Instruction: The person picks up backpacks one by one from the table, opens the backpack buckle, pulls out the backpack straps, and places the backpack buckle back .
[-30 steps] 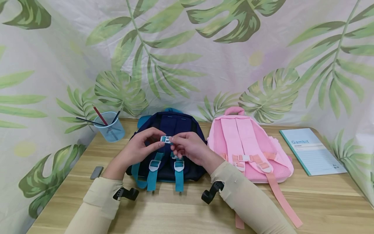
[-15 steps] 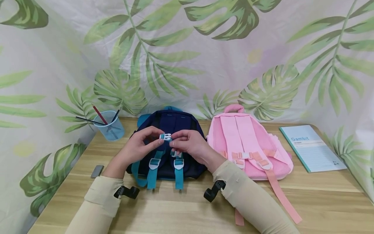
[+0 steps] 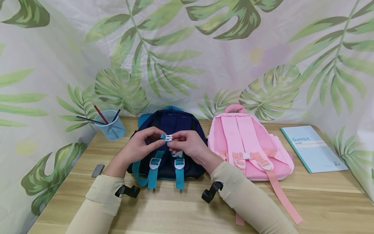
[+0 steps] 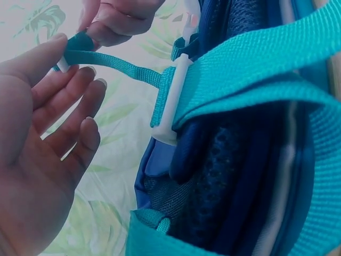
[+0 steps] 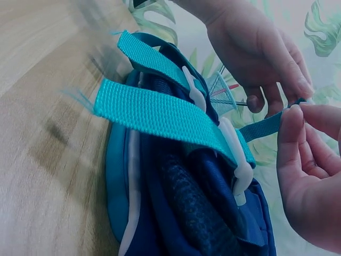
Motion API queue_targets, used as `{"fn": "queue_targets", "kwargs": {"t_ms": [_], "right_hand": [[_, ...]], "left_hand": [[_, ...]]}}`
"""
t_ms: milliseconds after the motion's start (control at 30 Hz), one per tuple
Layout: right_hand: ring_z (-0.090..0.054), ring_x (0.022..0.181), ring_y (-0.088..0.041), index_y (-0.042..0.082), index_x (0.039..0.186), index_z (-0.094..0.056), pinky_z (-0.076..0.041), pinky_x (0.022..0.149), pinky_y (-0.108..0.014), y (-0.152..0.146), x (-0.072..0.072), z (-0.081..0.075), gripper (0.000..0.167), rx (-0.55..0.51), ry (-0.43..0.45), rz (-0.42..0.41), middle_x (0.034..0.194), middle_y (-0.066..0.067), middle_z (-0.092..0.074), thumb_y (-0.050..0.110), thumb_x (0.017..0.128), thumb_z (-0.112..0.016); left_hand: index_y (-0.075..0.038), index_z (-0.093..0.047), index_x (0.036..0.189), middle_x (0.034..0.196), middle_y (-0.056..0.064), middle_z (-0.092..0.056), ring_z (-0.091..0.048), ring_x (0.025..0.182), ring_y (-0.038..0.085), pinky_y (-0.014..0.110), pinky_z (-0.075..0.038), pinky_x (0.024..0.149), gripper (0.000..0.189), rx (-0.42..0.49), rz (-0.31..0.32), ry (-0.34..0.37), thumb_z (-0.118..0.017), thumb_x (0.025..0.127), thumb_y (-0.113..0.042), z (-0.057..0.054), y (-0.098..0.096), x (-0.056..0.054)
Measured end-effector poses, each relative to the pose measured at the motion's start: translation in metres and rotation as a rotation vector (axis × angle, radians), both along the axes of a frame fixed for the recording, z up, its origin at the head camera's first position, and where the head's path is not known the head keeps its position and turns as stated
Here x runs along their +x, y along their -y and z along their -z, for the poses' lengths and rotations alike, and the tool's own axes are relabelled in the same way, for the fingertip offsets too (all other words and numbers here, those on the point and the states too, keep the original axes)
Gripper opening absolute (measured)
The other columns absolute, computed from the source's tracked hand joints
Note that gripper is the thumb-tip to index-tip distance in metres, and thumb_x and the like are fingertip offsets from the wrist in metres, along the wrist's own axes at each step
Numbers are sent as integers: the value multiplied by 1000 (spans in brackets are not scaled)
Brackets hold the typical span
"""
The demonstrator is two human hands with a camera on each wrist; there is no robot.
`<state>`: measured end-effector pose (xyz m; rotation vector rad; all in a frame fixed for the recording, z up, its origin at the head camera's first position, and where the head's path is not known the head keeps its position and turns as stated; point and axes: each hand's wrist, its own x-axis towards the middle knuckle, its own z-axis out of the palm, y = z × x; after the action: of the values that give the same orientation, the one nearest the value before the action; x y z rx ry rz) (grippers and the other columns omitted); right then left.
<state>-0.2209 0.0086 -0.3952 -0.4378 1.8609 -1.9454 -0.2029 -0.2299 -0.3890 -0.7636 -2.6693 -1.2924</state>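
Note:
A white plastic side-release buckle point(image 3: 168, 138) with prongs is held up over the navy backpack point(image 3: 175, 122). My left hand point(image 3: 143, 144) pinches it between thumb and fingers from the left. From the other side, my right hand point(image 3: 191, 146) pinches the teal strap point(image 4: 80, 40) at the buckle, thumb against forefinger. The fingers partly hide the buckle in both wrist views. A length of teal webbing point(image 5: 261, 128) runs from the hands to the shoulder strap. Below, white adjusters point(image 3: 155, 163) sit on hanging teal straps, and another white buckle part point(image 3: 177, 154) shows beneath my right hand.
A pink backpack point(image 3: 217, 130) lies to the right, its strap trailing forward. Farther right is a notebook point(image 3: 315, 149). At the left stand a blue mesh cup point(image 3: 114, 130) with pencils and a small grey object point(image 3: 97, 170) on the wooden table point(image 3: 163, 214).
The buckle has turned slightly between my fingers and shifted a little right, its prongs now showing more clearly. Both hands stay over the navy backpack.

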Motion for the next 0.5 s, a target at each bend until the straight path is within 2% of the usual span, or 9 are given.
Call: {"fn": "queue_targets", "kwargs": {"t_ms": [233,500], "right_hand": [[-74,75,-11,-10,126,-71,-62,74,-25,2,1,-2,29,-24,27,-5,86,2,-77,-4,98,-74],[-75,79,-12,-8,130,-70,-63,77,-26,1,1,-3,30,-41,69,-29,93,-5,-80,-2,101,-72]], "left_hand": [[-18,-76,121,109,-3,-73,-61,88,16,31,-54,78,17,-9,2,-3,-74,104,-17,1,2,0],[-18,-77,120,109,-1,-74,-61,89,13,28,-53,78,17,-26,9,-21,-75,103,-15,3,3,-1]]}}
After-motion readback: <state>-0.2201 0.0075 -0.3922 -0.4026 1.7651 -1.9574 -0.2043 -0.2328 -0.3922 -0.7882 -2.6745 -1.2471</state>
